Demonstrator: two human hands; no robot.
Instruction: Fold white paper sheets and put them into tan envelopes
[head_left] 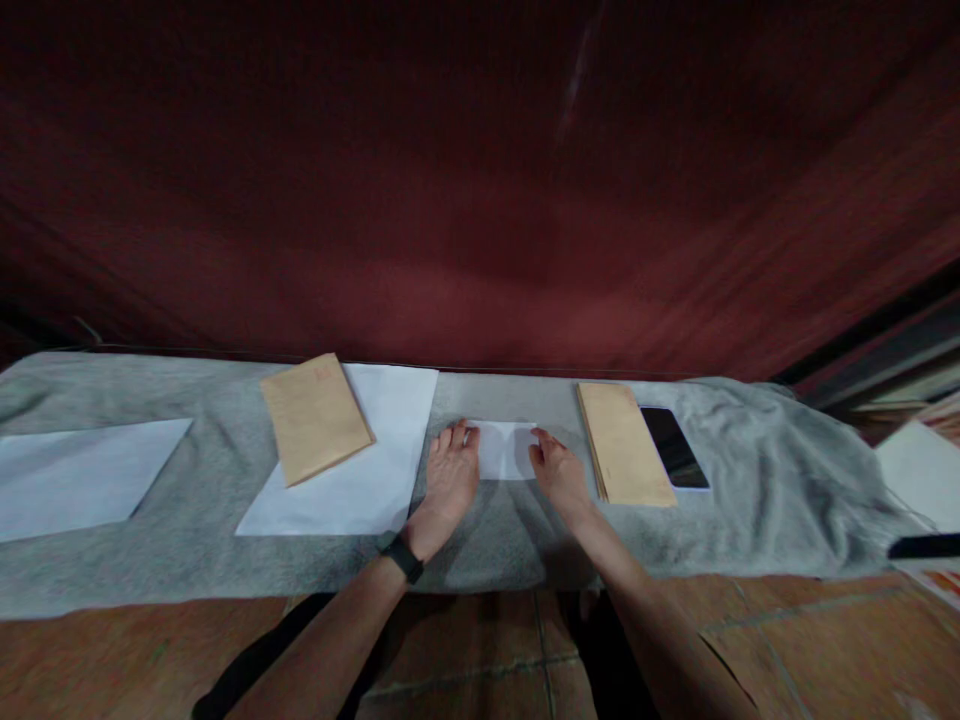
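Two hands touch one small white paper [506, 452] at the centre of the grey cloth [772, 480]: left hand [452, 472] at its nine o'clock end, right hand [559, 473] at three. Whether either pinches or just presses, I cannot tell. Two larger sheets [341, 515] lie toward nine, one under a brown envelope pile [315, 418]; toward three, a second pile [628, 445] adjoins one phone [675, 447]. Fingers hide the oblong paper's ends.

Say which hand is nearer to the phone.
Right. The right hand is across the envelope stack from the phone; the left hand farther, at the left end of the small paper.
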